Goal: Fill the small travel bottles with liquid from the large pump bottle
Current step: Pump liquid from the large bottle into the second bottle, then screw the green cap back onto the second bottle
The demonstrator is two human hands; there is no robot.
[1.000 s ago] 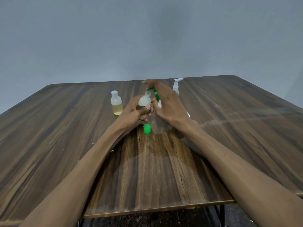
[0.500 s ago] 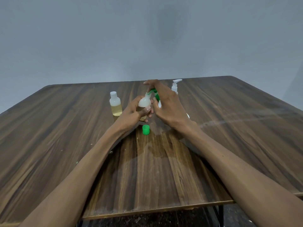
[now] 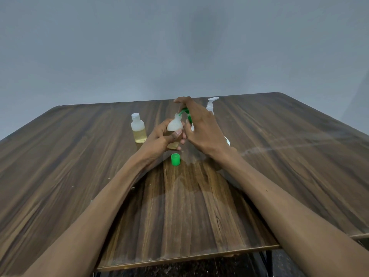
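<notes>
Green pump [image 3: 186, 114] and both hands unchanged: left hand [image 3: 162, 139] grips open small bottle [image 3: 174, 125] mid-table [image 3: 79, 166], right hand [image 3: 201, 126] curls over pump; two small bottles, one loose cap [image 3: 175, 159].

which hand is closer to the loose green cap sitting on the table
Left. The left hand, gripping the small bottle, sits just above and beside the green cap. The right hand, on the green pump, is higher and further to the cap's right.

Wooden table [image 3: 79, 176] bears capped bottle [image 3: 138, 128], green cap [image 3: 175, 159], white pump bottle [image 3: 211, 105]
</notes>
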